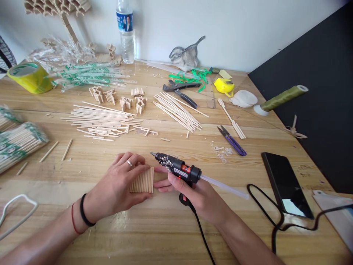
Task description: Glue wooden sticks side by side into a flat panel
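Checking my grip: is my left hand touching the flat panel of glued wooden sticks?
Touching. The head view shows the left hand lying flat on the panel of wooden sticks, covering its left edge.

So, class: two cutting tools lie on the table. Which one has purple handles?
The small snips, lying near the phone right of the loose sticks. The other cutter, the black-handled pruner, lies farther back beside the green strips.

Bare forearms, no sleeves. Left hand [117,189]: ring [129,162] on one finger, black band [84,212] plus thin red cord [74,221] at wrist. Right hand [197,195]: nothing worn.
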The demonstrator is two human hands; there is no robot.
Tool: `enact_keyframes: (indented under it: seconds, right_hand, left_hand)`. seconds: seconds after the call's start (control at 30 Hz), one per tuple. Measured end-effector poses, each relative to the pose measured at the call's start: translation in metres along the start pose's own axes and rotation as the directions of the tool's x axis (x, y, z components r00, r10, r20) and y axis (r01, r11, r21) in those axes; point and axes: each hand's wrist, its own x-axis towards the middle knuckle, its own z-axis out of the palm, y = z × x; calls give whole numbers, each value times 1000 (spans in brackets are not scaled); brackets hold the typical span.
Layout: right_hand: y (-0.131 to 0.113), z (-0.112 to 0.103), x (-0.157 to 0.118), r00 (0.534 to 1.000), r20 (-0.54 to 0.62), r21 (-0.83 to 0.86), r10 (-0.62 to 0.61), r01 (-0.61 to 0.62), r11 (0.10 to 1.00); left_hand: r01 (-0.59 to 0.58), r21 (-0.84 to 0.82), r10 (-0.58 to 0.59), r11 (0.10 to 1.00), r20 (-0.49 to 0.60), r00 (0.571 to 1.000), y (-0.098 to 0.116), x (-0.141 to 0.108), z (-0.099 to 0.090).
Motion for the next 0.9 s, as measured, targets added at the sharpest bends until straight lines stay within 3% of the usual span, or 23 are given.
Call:
enact_keyframes:
  seconds: [0.57, 0.9]
  right_hand:
    - [1, 1, 0, 1000, -6, 41, -4, 4, 999]
    - [-3, 2, 2, 1000, 2, 32, -5, 5, 999]
  left_hand:
    - [37, 62, -32, 997, -76, 997, 11, 2, 7]
    - [-32, 7, 32, 999, 23, 999, 4, -1, -5]
